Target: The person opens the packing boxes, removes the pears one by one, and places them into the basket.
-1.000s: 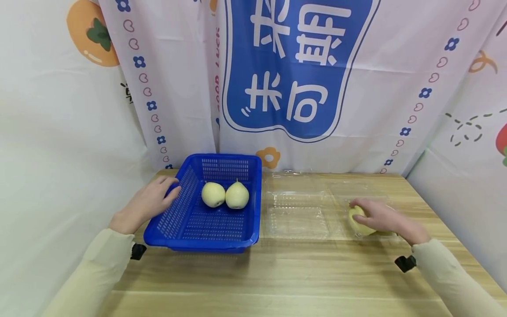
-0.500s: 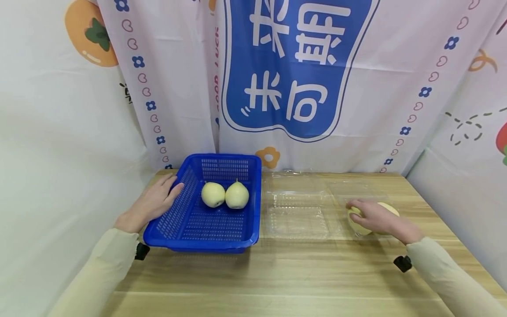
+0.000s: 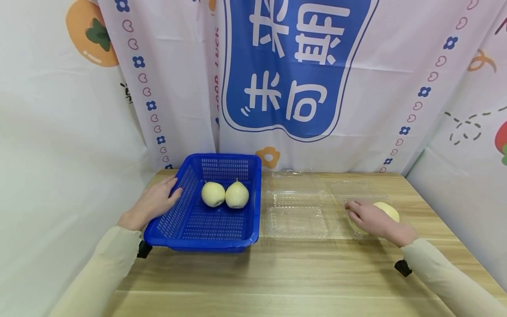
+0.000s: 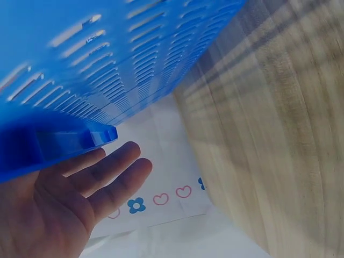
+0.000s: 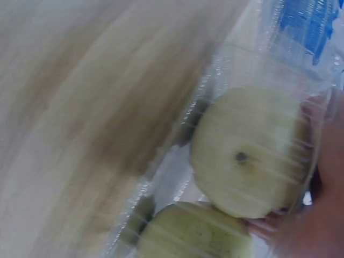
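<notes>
My left hand point(image 3: 152, 202) rests on the left rim of a blue perforated plastic basket point(image 3: 202, 244), its fingers fairly straight beneath the rim in the left wrist view. Inside that basket two pale yellow pears point(image 3: 213, 194) touch each other. On the right, my right hand point(image 3: 370, 218) grips a pear point(image 5: 242, 156) in a clear plastic box point(image 3: 358, 235), with fingers and thumb on different sides of it. A second pear point(image 3: 387, 212) sits beside it in the same box. The hand covers most of the gripped pear in the head view.
Another clear plastic box point(image 3: 299, 222), with its lid folded back, lies between the basket and the right-hand box. All stand on a wooden table point(image 3: 277, 281). A printed cloth point(image 3: 190, 105) hangs behind the table, and cloth covers both sides too.
My right hand has shifted slightly left over its pear, uncovering more of the pear beside it. My left hand has settled slightly on the basket rim. The basket has not moved.
</notes>
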Available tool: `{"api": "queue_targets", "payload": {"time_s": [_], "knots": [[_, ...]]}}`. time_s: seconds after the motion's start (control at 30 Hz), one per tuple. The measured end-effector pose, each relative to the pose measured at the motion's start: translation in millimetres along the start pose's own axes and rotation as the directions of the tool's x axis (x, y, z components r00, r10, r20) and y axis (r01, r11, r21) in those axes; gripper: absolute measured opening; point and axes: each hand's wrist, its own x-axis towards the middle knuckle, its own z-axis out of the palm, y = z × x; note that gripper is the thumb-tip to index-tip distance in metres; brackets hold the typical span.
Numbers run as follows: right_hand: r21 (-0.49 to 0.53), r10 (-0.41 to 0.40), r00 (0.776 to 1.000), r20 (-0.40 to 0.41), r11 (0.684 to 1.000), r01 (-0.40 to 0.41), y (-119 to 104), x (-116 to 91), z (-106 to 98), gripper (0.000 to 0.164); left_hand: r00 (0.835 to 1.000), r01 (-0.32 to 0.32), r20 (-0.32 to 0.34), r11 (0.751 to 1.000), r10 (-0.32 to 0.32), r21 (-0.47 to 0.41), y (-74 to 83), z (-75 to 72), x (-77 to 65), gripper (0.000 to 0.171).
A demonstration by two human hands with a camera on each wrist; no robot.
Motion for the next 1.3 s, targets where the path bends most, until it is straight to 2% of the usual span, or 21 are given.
{"api": "queue_targets", "payload": {"time_s": [0.4,0.83,1.0,1.13,1.3], "knots": [[-0.054,0.002,0.998,-0.059,0.999,-0.006,4,1,9,0.022,0.999,0.027,0.018,1.0,-0.027,0.011,0.2,1.2,-2.2,0.056],[0.007,0.06,0.996,-0.063,0.998,-0.06,6,0,9,0.026,1.0,0.024,-0.003,0.999,-0.024,0.025,-0.3,3.9,-2.5,0.055],[0.019,0.054,0.989,-0.141,0.998,-0.051,5,3,-1,0.024,0.999,0.034,-0.001,0.999,-0.034,0.021,0.1,2.6,-3.5,0.056],[0.071,0.067,0.983,-0.169,0.996,-0.056,7,9,-17,0.025,0.999,0.04,0.005,0.999,-0.04,0.023,1.7,0.7,-3.7,0.056],[0.12,0.015,0.973,-0.229,0.993,0.013,8,20,-36,0.022,0.999,0.046,0.01,0.999,-0.047,0.027,2.5,0.9,-4.3,0.056]]}}
